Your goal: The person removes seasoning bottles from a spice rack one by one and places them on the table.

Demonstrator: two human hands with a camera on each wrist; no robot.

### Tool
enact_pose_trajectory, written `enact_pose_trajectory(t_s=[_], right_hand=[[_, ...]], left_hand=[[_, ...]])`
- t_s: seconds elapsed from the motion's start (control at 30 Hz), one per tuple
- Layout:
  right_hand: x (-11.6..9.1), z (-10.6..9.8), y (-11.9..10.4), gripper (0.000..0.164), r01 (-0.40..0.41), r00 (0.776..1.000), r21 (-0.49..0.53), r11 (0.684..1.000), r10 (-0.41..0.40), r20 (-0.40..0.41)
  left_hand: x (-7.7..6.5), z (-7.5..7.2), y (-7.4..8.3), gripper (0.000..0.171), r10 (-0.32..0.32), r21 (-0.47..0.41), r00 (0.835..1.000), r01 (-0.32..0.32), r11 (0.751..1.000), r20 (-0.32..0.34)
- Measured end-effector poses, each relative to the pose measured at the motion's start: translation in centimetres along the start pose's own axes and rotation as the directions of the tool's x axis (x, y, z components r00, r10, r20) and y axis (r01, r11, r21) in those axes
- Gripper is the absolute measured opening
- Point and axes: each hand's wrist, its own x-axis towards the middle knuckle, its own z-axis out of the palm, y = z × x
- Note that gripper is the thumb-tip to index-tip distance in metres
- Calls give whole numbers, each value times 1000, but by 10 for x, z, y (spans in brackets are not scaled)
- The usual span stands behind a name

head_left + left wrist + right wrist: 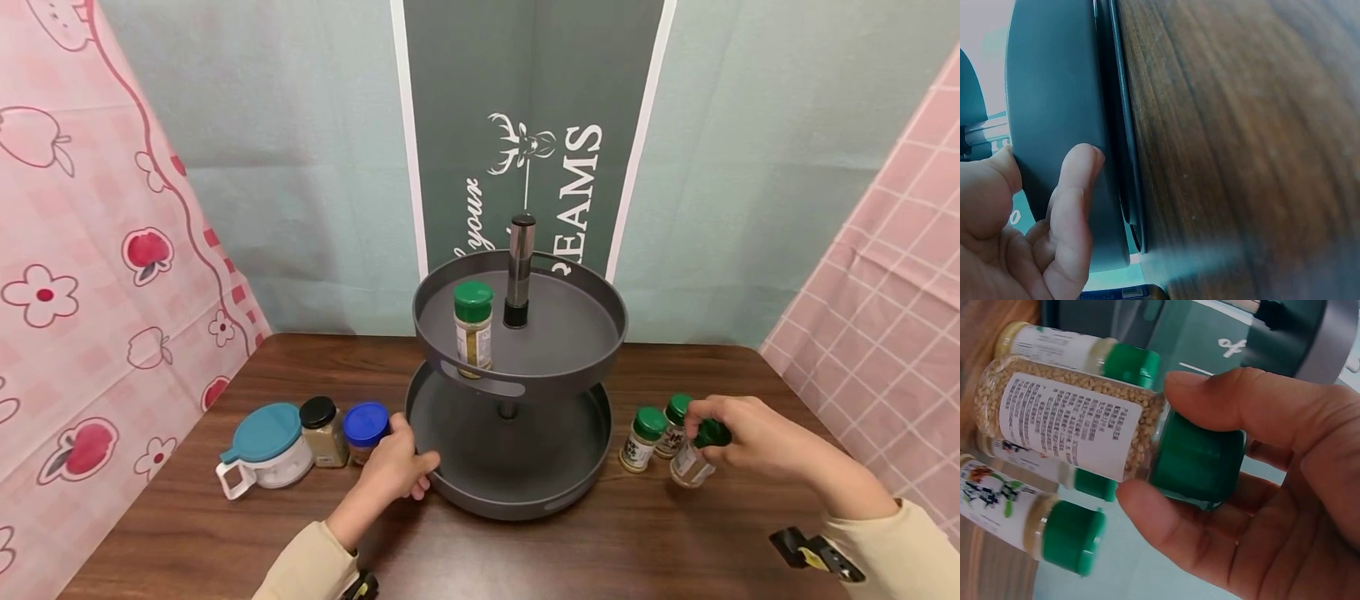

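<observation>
At the right of the table my right hand (750, 433) pinches a spice jar (1066, 419) by its green cap, thumb on one side and fingers on the other. The jar holds pale seed-like grains behind a printed white label. My left hand (397, 462) grips the rim of the lower tray of a dark grey two-tier turntable rack (510, 508), thumb over the rim and fingers along the outer wall (1060, 81). On the upper tray stands another green-capped jar (474, 333), near the front left of its rim.
Green-capped jars (640, 442) stand between the rack and my right hand. Left of the rack are a blue-lidded jar (366, 427), a black-lidded square jar (324, 433) and a white-handled container (270, 446) with a teal lid. A metal post (521, 267) rises through the rack.
</observation>
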Motion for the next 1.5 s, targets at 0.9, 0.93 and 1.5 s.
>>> enact_pose_trajectory(t_s=[0.9, 0.93, 1.5], right_hand=[[0, 27, 6, 26, -62, 992, 31, 998, 58, 116], [0, 28, 6, 26, -59, 992, 31, 998, 55, 111], [3, 32, 5, 28, -37, 997, -11, 999, 38, 74]], left_hand=[[0, 0, 1, 70, 9, -4, 1000, -9, 1000, -7], [0, 0, 1, 70, 8, -2, 1000, -8, 1000, -8], [-1, 0, 1, 69, 2, -7, 1000, -2, 1000, -8]])
